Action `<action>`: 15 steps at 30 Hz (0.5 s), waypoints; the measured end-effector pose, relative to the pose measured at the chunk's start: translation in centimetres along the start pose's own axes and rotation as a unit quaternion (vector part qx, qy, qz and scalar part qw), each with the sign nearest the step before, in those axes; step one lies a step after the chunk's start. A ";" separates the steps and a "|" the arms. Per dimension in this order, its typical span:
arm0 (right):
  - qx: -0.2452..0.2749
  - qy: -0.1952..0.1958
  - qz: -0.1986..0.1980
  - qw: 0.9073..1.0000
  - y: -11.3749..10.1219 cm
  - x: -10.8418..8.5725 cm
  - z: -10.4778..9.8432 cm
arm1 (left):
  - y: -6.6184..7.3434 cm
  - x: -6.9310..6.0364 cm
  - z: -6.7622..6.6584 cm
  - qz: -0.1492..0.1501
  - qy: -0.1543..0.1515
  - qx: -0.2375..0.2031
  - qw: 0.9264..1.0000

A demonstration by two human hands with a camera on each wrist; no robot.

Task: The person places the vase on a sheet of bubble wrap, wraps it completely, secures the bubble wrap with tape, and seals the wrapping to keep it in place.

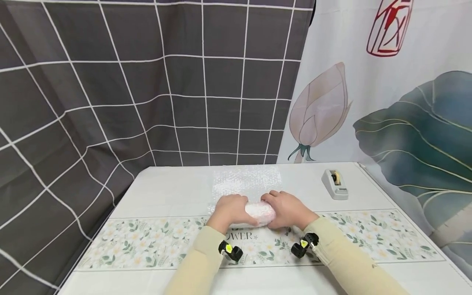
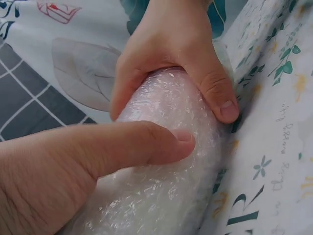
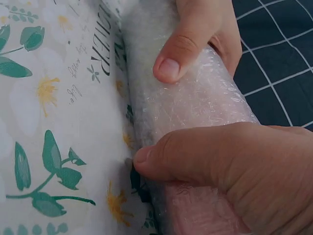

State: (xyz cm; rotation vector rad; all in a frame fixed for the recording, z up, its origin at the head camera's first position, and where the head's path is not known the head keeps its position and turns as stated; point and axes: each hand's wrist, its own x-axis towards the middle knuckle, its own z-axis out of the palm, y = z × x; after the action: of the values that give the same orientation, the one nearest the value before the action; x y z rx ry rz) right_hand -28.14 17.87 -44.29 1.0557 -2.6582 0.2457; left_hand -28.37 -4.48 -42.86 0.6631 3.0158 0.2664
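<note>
A roll-shaped bundle in clear bubble wrap (image 1: 260, 213), pinkish at its right end, lies on the table between both hands. My left hand (image 1: 231, 209) grips its left part, with the thumb across the top in the left wrist view (image 2: 122, 147). Around the right end curls my right hand (image 1: 287, 208), its thumb pressed on the wrap in the right wrist view (image 3: 215, 166). Behind the bundle a flat sheet of bubble wrap (image 1: 247, 180) stretches toward the table's back edge. What is inside the wrap cannot be made out.
A grey-white tape dispenser (image 1: 334, 184) with yellowish tape stands at the back right of the table (image 1: 166, 192). The white cover carries a floral band. Behind hang a dark grid curtain (image 1: 221, 82) and a white curtain (image 1: 354, 37) with plant prints.
</note>
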 end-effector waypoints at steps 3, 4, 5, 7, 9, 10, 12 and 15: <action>0.018 -0.009 0.014 1.000 -0.2 0.1 -0.1 | -0.7 -0.4 -0.2 -0.005 0.007 -0.026 1.000; 0.023 -0.016 0.020 0.999 -0.3 0.2 -0.2 | -1.1 -0.6 -0.4 -0.009 0.010 -0.037 0.999; 0.028 -0.022 0.027 0.999 -0.4 0.4 -0.2 | -1.5 -0.8 -0.5 -0.014 0.011 -0.046 0.999; 0.039 -0.038 0.038 0.998 -0.6 0.6 -0.2 | -2.3 -1.0 -0.7 -0.025 0.011 -0.066 0.997; 0.047 -0.055 0.050 0.996 -0.5 0.9 -0.2 | -3.0 -1.3 -0.9 -0.038 0.009 -0.084 0.996; 0.053 -0.065 0.054 0.995 -0.4 1.0 -0.3 | -3.3 -1.3 -0.9 -0.045 0.009 -0.091 0.995; 0.064 -0.083 0.060 0.993 -0.2 1.2 -0.5 | -3.6 -1.4 -0.9 -0.058 0.005 -0.108 0.992; 0.083 -0.114 0.061 0.988 0.4 1.7 -0.9 | -3.9 -1.4 -1.1 -0.075 0.003 -0.124 0.989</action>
State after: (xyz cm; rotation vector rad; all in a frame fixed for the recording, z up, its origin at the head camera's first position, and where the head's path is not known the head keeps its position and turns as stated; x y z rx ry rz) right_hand -29.45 17.30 -42.94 1.0260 -2.9570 0.4003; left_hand -28.80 -8.73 -42.50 0.4125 2.9455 0.6230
